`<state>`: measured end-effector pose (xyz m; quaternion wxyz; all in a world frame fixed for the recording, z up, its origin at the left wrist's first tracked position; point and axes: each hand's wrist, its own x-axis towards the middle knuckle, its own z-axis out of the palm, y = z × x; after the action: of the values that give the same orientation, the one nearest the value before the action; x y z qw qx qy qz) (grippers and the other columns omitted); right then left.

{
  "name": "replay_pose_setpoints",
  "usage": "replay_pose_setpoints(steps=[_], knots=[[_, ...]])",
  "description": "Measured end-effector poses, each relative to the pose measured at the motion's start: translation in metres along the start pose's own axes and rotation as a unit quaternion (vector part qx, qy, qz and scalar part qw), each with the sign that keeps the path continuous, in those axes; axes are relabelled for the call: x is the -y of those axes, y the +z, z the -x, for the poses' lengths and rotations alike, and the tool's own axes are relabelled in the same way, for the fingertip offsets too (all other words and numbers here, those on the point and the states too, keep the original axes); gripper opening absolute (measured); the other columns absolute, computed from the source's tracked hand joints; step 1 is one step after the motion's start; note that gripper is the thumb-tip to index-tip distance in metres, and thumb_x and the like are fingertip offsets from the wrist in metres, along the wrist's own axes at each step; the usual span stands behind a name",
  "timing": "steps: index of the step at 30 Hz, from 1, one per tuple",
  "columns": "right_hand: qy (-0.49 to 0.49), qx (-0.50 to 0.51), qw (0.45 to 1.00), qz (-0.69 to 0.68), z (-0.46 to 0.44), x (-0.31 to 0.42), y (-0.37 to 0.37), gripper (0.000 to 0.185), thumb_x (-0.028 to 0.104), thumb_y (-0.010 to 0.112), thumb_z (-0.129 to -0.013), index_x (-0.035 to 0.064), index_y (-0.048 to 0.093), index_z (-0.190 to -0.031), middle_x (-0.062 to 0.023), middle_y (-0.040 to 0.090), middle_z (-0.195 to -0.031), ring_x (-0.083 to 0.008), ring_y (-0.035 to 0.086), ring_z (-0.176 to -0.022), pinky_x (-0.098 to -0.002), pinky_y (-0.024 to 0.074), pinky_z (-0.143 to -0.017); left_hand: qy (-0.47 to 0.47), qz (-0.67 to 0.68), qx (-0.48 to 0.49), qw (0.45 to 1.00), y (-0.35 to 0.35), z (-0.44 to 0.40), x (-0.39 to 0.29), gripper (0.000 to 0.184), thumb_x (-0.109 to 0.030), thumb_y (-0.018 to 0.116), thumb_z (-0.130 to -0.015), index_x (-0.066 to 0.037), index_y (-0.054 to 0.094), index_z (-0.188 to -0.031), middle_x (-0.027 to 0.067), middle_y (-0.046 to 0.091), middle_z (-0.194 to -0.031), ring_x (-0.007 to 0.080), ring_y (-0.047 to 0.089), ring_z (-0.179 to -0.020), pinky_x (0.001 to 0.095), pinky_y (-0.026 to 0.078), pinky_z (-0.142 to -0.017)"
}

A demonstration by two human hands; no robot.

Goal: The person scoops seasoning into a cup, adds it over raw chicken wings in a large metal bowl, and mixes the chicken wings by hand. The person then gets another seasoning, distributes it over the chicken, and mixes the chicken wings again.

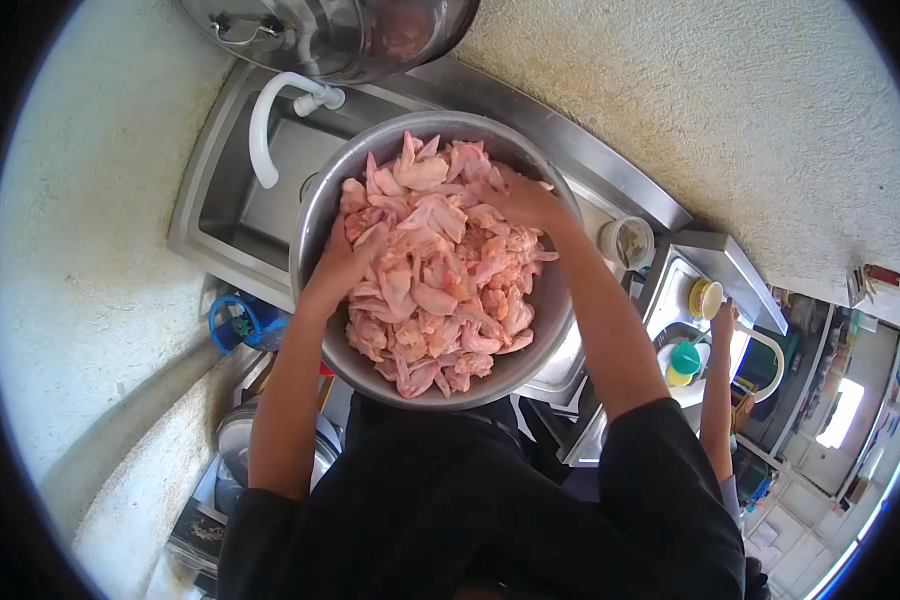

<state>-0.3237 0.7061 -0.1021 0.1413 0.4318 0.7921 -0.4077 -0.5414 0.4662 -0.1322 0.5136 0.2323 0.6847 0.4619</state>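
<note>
A wide metal basin (308, 215) in front of me is heaped with raw chicken wings (435, 298), pale pink and loosely piled. At the basin's left side my left hand (350, 265) reaches into the heap, thumb and fingers curved round some wings. My right hand (522, 203) is at the upper right of the pile, its fingers bent over wings there. Meat partly hides the fingertips of both hands. The basin rests over a stainless steel sink counter (240, 258).
A white curved faucet (262, 130) stands by the sink at upper left, below a large metal lid or pot (330, 30). A clear tub (627, 242) sits right of the basin. Farther right, another person's arm (717, 400) reaches to a yellow container (705, 298) over a second sink.
</note>
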Motion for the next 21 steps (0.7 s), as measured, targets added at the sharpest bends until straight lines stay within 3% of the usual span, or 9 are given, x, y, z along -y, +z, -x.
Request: replay_pose_setpoints(steps=[3,6,9,10,13,14,18,20,21], knots=[[0.17,0.14,0.969,-0.116,-0.023,-0.005,0.006,0.096,0.075,0.052,-0.091,0.009,0.032,-0.158,-0.0176,0.05,-0.15,-0.0299,0.048,-0.138,-0.0385,0.0387,-0.113,-0.105,0.153,0.06,0.981,0.011,-0.017,-0.005,0.089,-0.051,0.067,-0.094,-0.005,0.024,-0.157,0.0131,0.044,-0.151,0.0212,0.046,-0.137,0.0343,0.043,-0.11],[0.01,0.201,0.895,-0.398,-0.058,-0.046,0.074,0.101,0.078,0.053,-0.088,0.0075,0.034,-0.157,-0.0131,0.052,-0.148,-0.0256,0.051,-0.134,-0.0363,0.0422,-0.11,-0.161,0.157,0.125,0.966,0.017,-0.042,-0.005,0.088,-0.048,0.068,-0.095,-0.005,0.023,-0.157,0.0108,0.043,-0.15,0.018,0.046,-0.135,0.0333,0.045,-0.107],[0.05,0.25,0.901,-0.351,-0.029,-0.009,0.051,0.095,0.078,0.052,-0.089,0.007,0.041,-0.153,-0.0097,0.058,-0.141,-0.0219,0.055,-0.127,-0.0346,0.0462,-0.105,-0.161,0.062,0.158,0.972,0.013,-0.051,0.014,0.084,-0.045,0.069,-0.094,-0.004,0.028,-0.155,0.0094,0.043,-0.15,0.0177,0.05,-0.13,0.0329,0.048,-0.103],[0.061,0.243,0.914,-0.319,-0.026,-0.008,0.045,0.084,0.069,0.059,-0.091,0.0068,0.05,-0.146,-0.008,0.062,-0.134,-0.0195,0.059,-0.121,-0.0335,0.0486,-0.102,-0.171,0.045,0.111,0.978,0.02,-0.036,-0.002,0.076,-0.035,0.071,-0.094,-0.001,0.035,-0.151,0.0079,0.05,-0.143,0.0173,0.055,-0.124,0.0346,0.049,-0.103],[-0.044,0.213,0.931,-0.292,0.008,0.0,0.031,0.081,0.068,0.073,-0.08,0.0033,0.067,-0.128,-0.0123,0.068,-0.123,-0.022,0.064,-0.11,-0.0326,0.0507,-0.095,-0.074,-0.006,0.237,0.969,0.014,-0.006,-0.026,0.074,-0.027,0.078,-0.087,0.0,0.043,-0.147,0.008,0.052,-0.14,0.0181,0.055,-0.124,0.0342,0.049,-0.102],[-0.051,0.25,0.924,-0.283,-0.005,-0.023,0.044,0.072,0.038,0.082,-0.083,0.0058,0.053,-0.141,-0.009,0.064,-0.132,-0.0215,0.059,-0.121,-0.0348,0.0478,-0.102,-0.07,-0.045,0.261,0.962,0.012,0.006,-0.036,0.075,-0.024,0.084,-0.08,0.0,0.049,-0.142,0.0083,0.052,-0.14,0.0187,0.05,-0.129,0.0359,0.046,-0.105],[-0.149,0.168,0.968,-0.114,0.094,0.036,0.005,0.077,0.038,0.084,-0.08,0.0086,0.051,-0.144,-0.0134,0.061,-0.135,-0.0253,0.056,-0.125,-0.0383,0.0439,-0.107,0.226,-0.191,0.223,0.929,0.017,0.071,-0.063,0.074,-0.042,0.089,-0.07,-0.005,0.064,-0.129,0.0144,0.061,-0.133,0.0301,0.049,-0.133,0.0468,0.038,-0.112],[-0.17,0.074,0.981,-0.05,0.133,0.04,0.018,0.087,0.047,0.084,-0.076,0.0165,0.048,-0.148,-0.0169,0.052,-0.146,-0.031,0.049,-0.135,-0.0459,0.04,-0.111,0.306,-0.422,0.201,0.83,0.006,0.091,-0.056,0.074,-0.046,0.087,-0.068,-0.008,0.065,-0.128,0.0182,0.057,-0.138,0.0386,0.038,-0.143,0.0572,0.029,-0.117],[-0.195,0.008,0.979,-0.052,0.157,0.047,0.03,0.092,0.05,0.085,-0.074,0.0201,0.046,-0.151,-0.0178,0.047,-0.152,-0.0337,0.045,-0.139,-0.0503,0.0384,-0.112,0.297,-0.451,0.185,0.821,0.003,0.103,-0.053,0.073,-0.048,0.086,-0.068,-0.01,0.066,-0.127,0.0188,0.054,-0.14,0.0415,0.032,-0.145,0.0615,0.024,-0.117]])
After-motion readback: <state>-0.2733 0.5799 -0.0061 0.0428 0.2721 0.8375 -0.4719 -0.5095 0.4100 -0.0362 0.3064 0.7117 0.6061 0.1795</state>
